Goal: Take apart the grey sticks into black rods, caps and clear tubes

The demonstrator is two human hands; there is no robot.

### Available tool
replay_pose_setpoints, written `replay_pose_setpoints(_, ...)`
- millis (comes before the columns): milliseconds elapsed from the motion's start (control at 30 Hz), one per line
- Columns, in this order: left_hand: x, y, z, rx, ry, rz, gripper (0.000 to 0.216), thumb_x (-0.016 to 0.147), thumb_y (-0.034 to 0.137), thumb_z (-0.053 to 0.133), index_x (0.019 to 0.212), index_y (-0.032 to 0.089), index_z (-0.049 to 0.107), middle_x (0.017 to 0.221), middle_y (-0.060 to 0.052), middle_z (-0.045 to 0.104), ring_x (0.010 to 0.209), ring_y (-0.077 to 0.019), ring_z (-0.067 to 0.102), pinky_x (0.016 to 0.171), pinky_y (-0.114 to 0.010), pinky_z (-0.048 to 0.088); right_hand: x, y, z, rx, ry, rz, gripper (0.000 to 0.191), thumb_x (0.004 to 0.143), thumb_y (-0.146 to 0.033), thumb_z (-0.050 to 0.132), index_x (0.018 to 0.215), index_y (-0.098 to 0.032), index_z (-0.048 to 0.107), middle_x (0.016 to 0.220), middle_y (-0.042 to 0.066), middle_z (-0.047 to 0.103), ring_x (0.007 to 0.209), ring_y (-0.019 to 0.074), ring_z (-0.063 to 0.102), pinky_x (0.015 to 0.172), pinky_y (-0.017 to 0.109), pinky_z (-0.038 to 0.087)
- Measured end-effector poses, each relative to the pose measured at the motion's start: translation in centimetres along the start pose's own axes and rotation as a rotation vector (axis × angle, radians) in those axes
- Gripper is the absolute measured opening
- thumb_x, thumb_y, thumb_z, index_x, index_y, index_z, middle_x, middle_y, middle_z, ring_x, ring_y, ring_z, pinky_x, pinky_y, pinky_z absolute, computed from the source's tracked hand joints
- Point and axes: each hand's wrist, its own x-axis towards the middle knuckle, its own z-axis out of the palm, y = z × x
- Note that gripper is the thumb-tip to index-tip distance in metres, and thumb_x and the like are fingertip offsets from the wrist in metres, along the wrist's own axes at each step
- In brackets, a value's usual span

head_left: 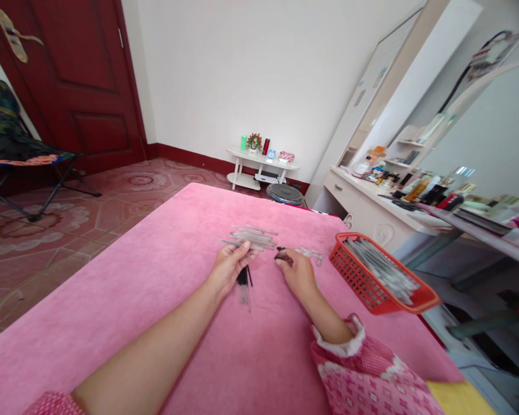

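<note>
Pink cloth covers the surface; well left of the red basket, the left hand holds thin clear tubes, and the right hand, nearer the basket, pinches a small black piece.

Dk red door, folding chair nr it, wht stand

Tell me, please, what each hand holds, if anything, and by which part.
The left hand seemingly pinches a thin, straight, greyish stick near mid-length. The right hand pinches a small black piece, exact part unclear.
</note>
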Motion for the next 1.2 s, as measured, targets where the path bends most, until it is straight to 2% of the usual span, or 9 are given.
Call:
replay_pose_setpoints(100,-0.1,-0.1,0.1,0.049,-0.006,0.022,0.018,0.064,0.021,0.073,0.073,0.008,0.065,0.072,-0.006,0.069,0.066,-0.012,0.065,0.066,-0.02,0.054,-0.1,-1.4,-0.1,0.317,0.012,0.01,0.011,0.068,-0.018,0.055,0.077,-0.016,0.062,0.075,0.004,0.066,0.069,0.0164,0.059,0.066,0.028,0.045)
replay_pose_setpoints(167,-0.2,-0.2,0.1,0.078,-0.018,0.035,0.02,0.064,0.023,0.073,0.074,0.008,0.064,0.073,-0.007,0.069,0.067,-0.0127,0.066,0.067,-0.021,0.053,-0.2,-2.4,-0.3,0.396,0.034,0.012,0.011,0.067,-0.018,0.056,0.075,-0.015,0.062,0.074,0.004,0.066,0.069,0.0161,0.059,0.066,0.028,0.045)
replay_pose_setpoints(300,-0.2,-0.3,0.2,0.112,-0.04,0.041,0.023,0.064,0.026,0.073,0.075,0.008,0.064,0.074,-0.007,0.069,0.069,-0.0138,0.066,0.069,-0.022,0.053,-0.6,-3.5,-0.4,0.384,0.057,0.004,0.011,0.068,-0.019,0.057,0.076,-0.016,0.063,0.074,0.003,0.066,0.069,0.0158,0.06,0.065,0.027,0.045)
replay_pose_setpoints(733,-0.7,-0.6,0.6,0.174,-0.071,0.052,0.028,0.061,0.028,0.075,0.078,0.009,0.062,0.071,-0.006,0.069,0.065,-0.0135,0.065,0.066,-0.022,0.053,-0.7,-3.3,0.0,0.386,0.084,0.009,0.01,0.068,-0.019,0.057,0.075,-0.016,0.062,0.074,0.003,0.066,0.069,0.0156,0.058,0.065,0.027,0.044)
replay_pose_setpoints(900,-0.8,-0.5,0.7,0.201,-0.087,0.079,0.028,0.06,0.028,0.075,0.078,0.011,0.062,0.069,-0.003,0.068,0.065,-0.0133,0.065,0.066,-0.023,0.053,-0.9,-2.9,0.2,0.358,0.038,-0.004,0.009,0.072,-0.022,0.053,0.072,-0.016,0.06,0.066,0.001,0.06,0.062,0.0135,0.053,0.057,0.023,0.04)
replay_pose_setpoints(967,-0.9,-0.6,0.7,0.224,-0.097,0.085,0.028,0.06,0.028,0.075,0.079,0.011,0.061,0.07,-0.004,0.068,0.064,-0.0136,0.065,0.066,-0.024,0.053,-1.0,-2.6,0.3,0.331,0.015,-0.002,0.014,0.075,-0.026,0.051,0.068,-0.017,0.058,0.06,-0.001,0.057,0.057,0.0123,0.05,0.052,0.021,0.037)
replay_pose_setpoints(1133,-1.0,-0.7,0.8,0.243,-0.133,0.089,0.028,0.061,0.028,0.074,0.079,0.011,0.06,0.072,-0.005,0.068,0.066,-0.0146,0.065,0.068,-0.025,0.053,-1.2,-2.3,0.4,0.338,-0.032,0.065,0.041,0.085,-0.041,0.037,0.057,-0.017,0.053,0.048,-0.002,0.049,0.045,0.0108,0.045,0.045,0.021,0.033)
replay_pose_setpoints(1200,-0.9,-0.7,0.8,0.232,-0.127,0.093,0.027,0.062,0.027,0.073,0.08,0.011,0.061,0.072,-0.004,0.068,0.066,-0.0139,0.065,0.068,-0.024,0.053,-1.2,-2.4,0.4,0.393,-0.068,0.092,0.04,0.085,-0.044,0.037,0.059,-0.017,0.053,0.048,-0.002,0.05,0.043,0.0109,0.045,0.044,0.021,0.033)
